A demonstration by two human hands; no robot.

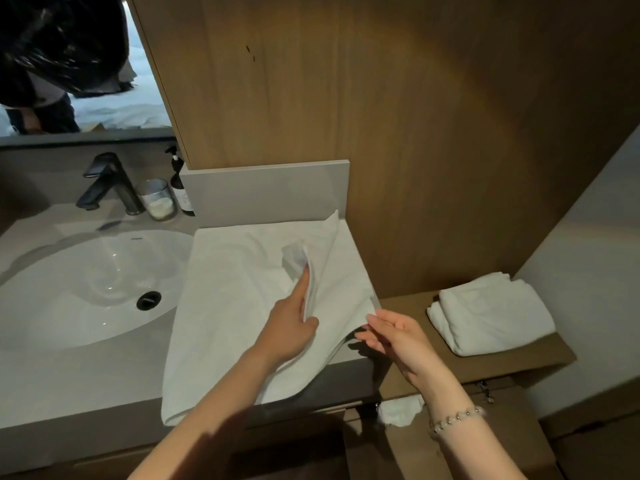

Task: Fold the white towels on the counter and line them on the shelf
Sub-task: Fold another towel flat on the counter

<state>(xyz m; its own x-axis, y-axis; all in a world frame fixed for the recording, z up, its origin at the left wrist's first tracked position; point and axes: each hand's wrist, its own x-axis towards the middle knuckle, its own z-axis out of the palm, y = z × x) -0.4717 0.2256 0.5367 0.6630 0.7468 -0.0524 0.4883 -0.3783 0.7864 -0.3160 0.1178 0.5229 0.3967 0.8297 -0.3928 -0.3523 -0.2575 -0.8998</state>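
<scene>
A white towel (228, 306) lies spread on the grey counter (69, 382) to the right of the sink, its near end hanging over the front edge. My left hand (292, 323) pinches a raised fold of it between thumb and straight index finger. My right hand (394, 336) pinches the towel's right edge near the counter's corner. A folded white towel (491, 315) sits on the lower wooden shelf (485, 367) to the right.
A white basin (86, 285) with a dark drain fills the left counter. Behind it stand a black tap (107, 183), a glass candle jar (157, 199) and a pump bottle (180, 188). A wood wall panel (381, 116) rises behind. A crumpled white cloth (398, 412) lies below the shelf.
</scene>
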